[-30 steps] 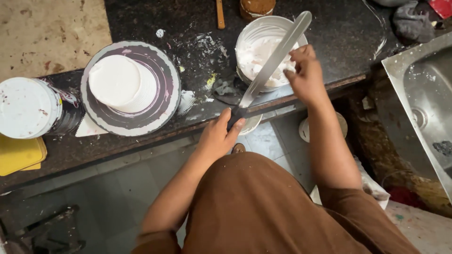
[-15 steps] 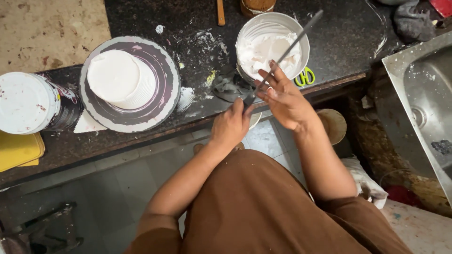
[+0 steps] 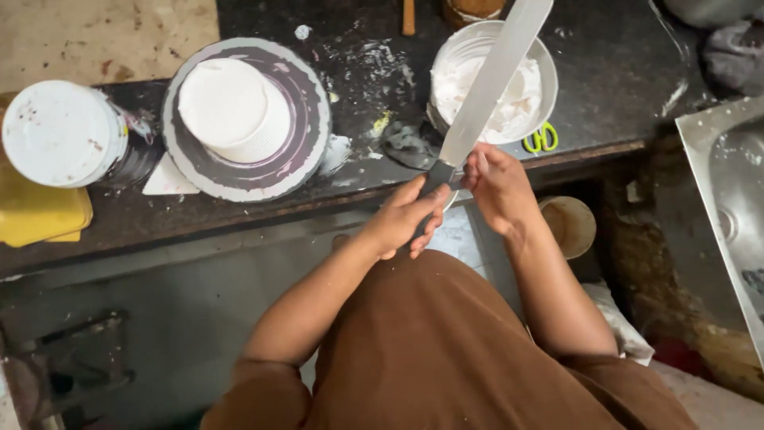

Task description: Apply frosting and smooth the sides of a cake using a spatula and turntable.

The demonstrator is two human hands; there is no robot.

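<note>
Now spatula (image 3: pixel 495 80) handle inside left grip (image 3: pixel 404 219).

- There is one view only, from a camera worn on the person's head.
- It looks almost straight down along the person's own body, so the brown-clad torso (image 3: pixel 446 350) fills the lower middle of the frame.
- The far edge of the scene lies at the top: the dark counter (image 3: pixel 621 72) runs across the upper third, its front edge facing the person.
- Both forearms rise from the bottom toward the centre, where the left hand (image 3: pixel 402 219) and right hand (image 3: pixel 497 187) meet just in front of the counter's edge.
- The view is close, within arm's reach.
- A metal sink (image 3: pixel 728 199) cuts in at the right edge, and the floor (image 3: pixel 103 334) shows at lower left.
</note>
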